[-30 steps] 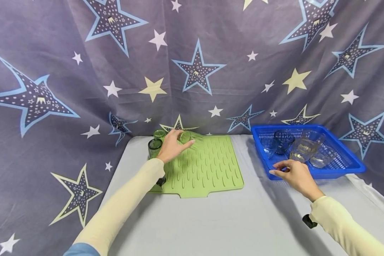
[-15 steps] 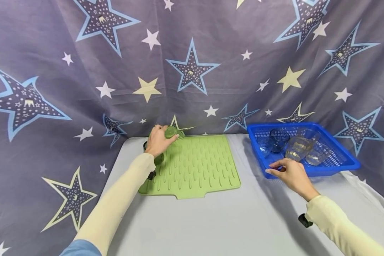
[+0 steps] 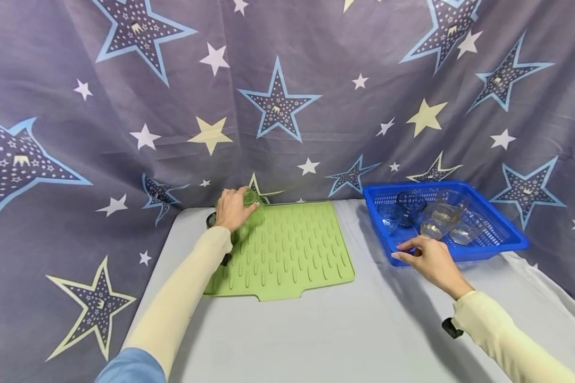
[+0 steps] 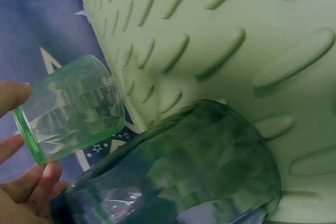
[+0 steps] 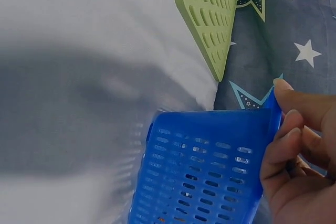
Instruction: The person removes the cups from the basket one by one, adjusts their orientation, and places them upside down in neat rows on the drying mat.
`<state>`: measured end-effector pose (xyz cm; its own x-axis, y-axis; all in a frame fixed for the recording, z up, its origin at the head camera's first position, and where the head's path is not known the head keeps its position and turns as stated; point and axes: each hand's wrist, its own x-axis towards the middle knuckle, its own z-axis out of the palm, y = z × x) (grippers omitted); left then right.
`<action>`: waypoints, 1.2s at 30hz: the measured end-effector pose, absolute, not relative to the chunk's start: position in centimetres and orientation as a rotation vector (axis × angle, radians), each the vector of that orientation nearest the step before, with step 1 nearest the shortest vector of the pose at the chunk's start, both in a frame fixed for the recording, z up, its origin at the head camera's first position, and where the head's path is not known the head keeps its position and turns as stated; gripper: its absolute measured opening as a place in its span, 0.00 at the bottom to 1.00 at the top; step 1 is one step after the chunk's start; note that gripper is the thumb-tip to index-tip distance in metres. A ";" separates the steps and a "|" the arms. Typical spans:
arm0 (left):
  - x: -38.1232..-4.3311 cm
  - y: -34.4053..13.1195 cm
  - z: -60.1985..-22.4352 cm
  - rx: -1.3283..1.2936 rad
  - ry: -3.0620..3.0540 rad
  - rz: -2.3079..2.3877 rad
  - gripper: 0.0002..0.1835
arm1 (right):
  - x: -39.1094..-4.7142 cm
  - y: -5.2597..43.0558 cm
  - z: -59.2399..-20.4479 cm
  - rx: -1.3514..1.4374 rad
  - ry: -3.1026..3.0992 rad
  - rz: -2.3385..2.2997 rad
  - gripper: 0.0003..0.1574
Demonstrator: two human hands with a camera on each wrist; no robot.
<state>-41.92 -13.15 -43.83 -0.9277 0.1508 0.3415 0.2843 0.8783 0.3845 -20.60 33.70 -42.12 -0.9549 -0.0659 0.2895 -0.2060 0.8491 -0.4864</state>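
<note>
My left hand (image 3: 233, 210) pinches a light green drinking glass (image 4: 73, 113) by its base, mouth down, over the back left of a green ribbed drying mat (image 3: 287, 250). Whether its rim touches the mat I cannot tell. Close by, a dark tinted glass (image 4: 194, 171) stands upside down on the mat, partly behind the left hand in the head view. At the near left corner of a blue plastic basket (image 3: 500, 246), my right hand (image 3: 433, 260) grips the rim between thumb and fingers.
Inside the basket are several glasses: a dark one (image 3: 410, 206), a bluish one (image 3: 389, 217) and clear ones (image 3: 466, 230). A white cloth (image 3: 287, 340) covers the table. Behind it hangs a star-print curtain (image 3: 345, 122).
The left hand has carried the light green glass left and brought it down toward the mat's back left. The right hand stays at the basket rim. The head view has shifted slightly.
</note>
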 end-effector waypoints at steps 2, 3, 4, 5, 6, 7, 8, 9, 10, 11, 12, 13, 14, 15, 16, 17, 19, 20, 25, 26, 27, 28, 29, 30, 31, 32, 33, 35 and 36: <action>-42.1 -13.1 -44.1 -0.320 -2.756 -0.636 0.35 | -20.6 33.7 -42.1 0.209 -2.763 0.768 0.14; -42.2 -13.1 -44.3 -0.315 -2.759 -0.645 0.36 | -20.6 33.7 -42.1 0.208 -2.765 0.770 0.14; -42.4 -13.0 -44.5 -0.308 -2.759 -0.652 0.36 | -20.6 33.7 -42.1 0.207 -2.767 0.770 0.14; -42.5 -13.0 -44.7 -0.302 -2.758 -0.657 0.37 | -20.7 33.8 -42.1 0.205 -2.768 0.770 0.14; -42.6 -13.0 -44.8 -0.296 -2.753 -0.652 0.38 | -20.7 33.7 -42.1 0.206 -2.768 0.770 0.14; -42.7 -12.9 -44.9 -0.294 -2.745 -0.641 0.38 | -20.7 33.7 -42.1 0.206 -2.766 0.770 0.14; -42.8 -12.9 -45.0 -0.295 -2.739 -0.626 0.38 | -20.8 33.7 -42.0 0.205 -2.764 0.768 0.14; -43.0 -12.8 -45.1 -0.299 -2.732 -0.607 0.37 | -20.8 33.7 -42.0 0.209 -2.762 0.767 0.14; -43.1 -12.8 -45.2 -0.307 -2.728 -0.585 0.36 | -20.8 33.7 -42.0 0.209 -2.759 0.763 0.14; -43.3 -12.7 -45.3 -0.316 -2.726 -0.568 0.34 | -20.8 33.7 -42.0 0.209 -2.756 0.764 0.14; -43.4 -12.7 -45.3 -0.327 -2.725 -0.554 0.33 | -20.9 33.7 -42.0 0.208 -2.754 0.761 0.15; -43.5 -12.7 -45.3 -0.338 -2.723 -0.549 0.32 | -20.9 33.7 -42.1 0.205 -2.754 0.758 0.15; -43.6 -12.6 -45.3 -0.353 -2.722 -0.545 0.31 | -20.9 33.7 -42.0 0.204 -2.754 0.757 0.15; -43.8 -12.5 -45.3 -0.366 -2.720 -0.539 0.30 | -20.9 33.7 -42.0 0.203 -2.756 0.756 0.15; -43.9 -12.5 -45.3 -0.379 -2.719 -0.539 0.29 | -20.9 33.7 -42.0 0.197 -2.759 0.757 0.15; -44.0 -12.4 -45.3 -0.388 -2.720 -0.537 0.29 | -20.8 33.7 -42.0 0.194 -2.762 0.762 0.16; -44.1 -12.2 -45.2 -0.399 -2.728 -0.521 0.28 | -20.8 33.6 -41.9 0.190 -2.766 0.766 0.16; -44.2 -12.2 -45.2 -0.402 -2.737 -0.509 0.28 | -20.8 33.6 -41.9 0.189 -2.769 0.772 0.16; -44.4 -12.1 -45.0 -0.363 -2.811 -0.466 0.34 | -20.9 33.4 -42.1 0.182 -2.772 0.775 0.16; -44.5 -12.0 -44.9 -0.356 -2.825 -0.459 0.35 | -20.9 33.4 -42.2 0.181 -2.772 0.773 0.16; -44.6 -12.0 -44.9 -0.348 -2.839 -0.455 0.36 | -21.0 33.4 -42.2 0.182 -2.771 0.768 0.16; -44.6 -11.9 -44.8 -0.339 -2.854 -0.450 0.37 | -21.0 33.4 -42.2 0.182 -2.769 0.765 0.15; -44.7 -11.8 -44.7 -0.337 -2.866 -0.445 0.37 | -21.0 33.4 -42.2 0.182 -2.768 0.762 0.15; -44.8 -11.7 -44.7 -0.329 -2.877 -0.444 0.38 | -21.0 33.5 -42.2 0.182 -2.767 0.760 0.15; -44.8 -11.6 -44.7 -0.324 -2.888 -0.438 0.38 | -21.0 33.5 -42.2 0.181 -2.769 0.760 0.15; -44.9 -11.4 -44.6 -0.317 -2.898 -0.427 0.38 | -21.0 33.6 -42.2 0.178 -2.771 0.757 0.15; -44.9 -11.3 -44.6 -0.307 -2.910 -0.419 0.38 | -20.9 33.6 -42.2 0.174 -2.775 0.755 0.15; -44.8 -11.2 -44.6 -0.290 -2.928 -0.404 0.38 | -21.0 33.6 -42.1 0.170 -2.782 0.757 0.15; -44.8 -11.2 -44.6 -0.283 -2.936 -0.400 0.38 | -21.0 33.6 -42.1 0.167 -2.784 0.757 0.14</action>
<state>-44.84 -11.15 -44.56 -0.9683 0.1644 0.1879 0.2086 0.9461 0.2476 -20.99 33.60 -42.13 -0.9619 -0.0445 0.2698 -0.1750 0.8585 -0.4821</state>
